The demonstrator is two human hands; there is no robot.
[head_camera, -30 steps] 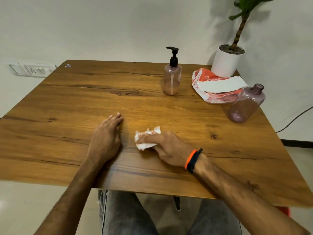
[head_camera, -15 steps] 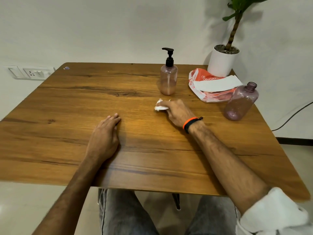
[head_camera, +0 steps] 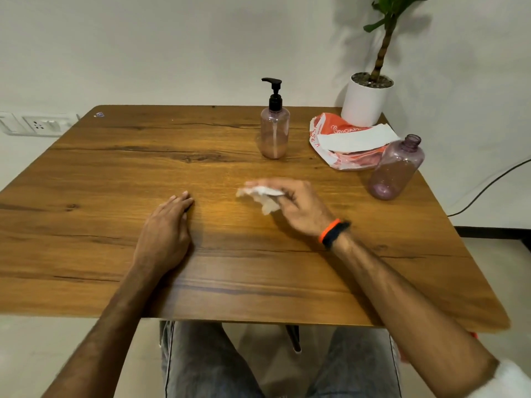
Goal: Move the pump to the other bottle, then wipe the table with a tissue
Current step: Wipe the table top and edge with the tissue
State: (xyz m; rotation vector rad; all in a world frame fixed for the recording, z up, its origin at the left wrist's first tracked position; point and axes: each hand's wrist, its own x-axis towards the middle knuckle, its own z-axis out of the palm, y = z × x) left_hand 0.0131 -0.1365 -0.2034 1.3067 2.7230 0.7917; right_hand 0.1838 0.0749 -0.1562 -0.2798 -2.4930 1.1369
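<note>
1. The right hand (head_camera: 298,208) grips a crumpled white tissue (head_camera: 263,196) against the wooden counter (head_camera: 115,173), near the middle of the top; its fingers are curled round the wad, and both hand and tissue are blurred.
2. The tissue's long axis runs roughly left to right, with a loose end poking out to the left past the fingertips and another flap hanging toward the near edge.
3. The left hand (head_camera: 163,237) lies flat on the counter, palm down, fingers straight and close together, pointing away from the person — it holds nothing and is apart from the tissue.
4. The bottle with the pump (head_camera: 274,130) stands upright beyond the right hand, toward the far edge; the black pump (head_camera: 273,93) is seated on its neck, with its spout pointing left.
5. The second bottle (head_camera: 396,168) — with no cap on its open neck — stands near the right edge; in this wide-angle view it appears tilted, its mouth leaning up and to the right.
6. Between the two bottles lies an orange-and-white tissue pack (head_camera: 344,145), a white sheet sticking out of its top, just beside the open bottle.
7. A white plant pot (head_camera: 365,101) sits at the far right corner, touching or just behind the pack; I cannot tell which.
8. An orange-and-black band (head_camera: 333,232) circles the right wrist.
</note>
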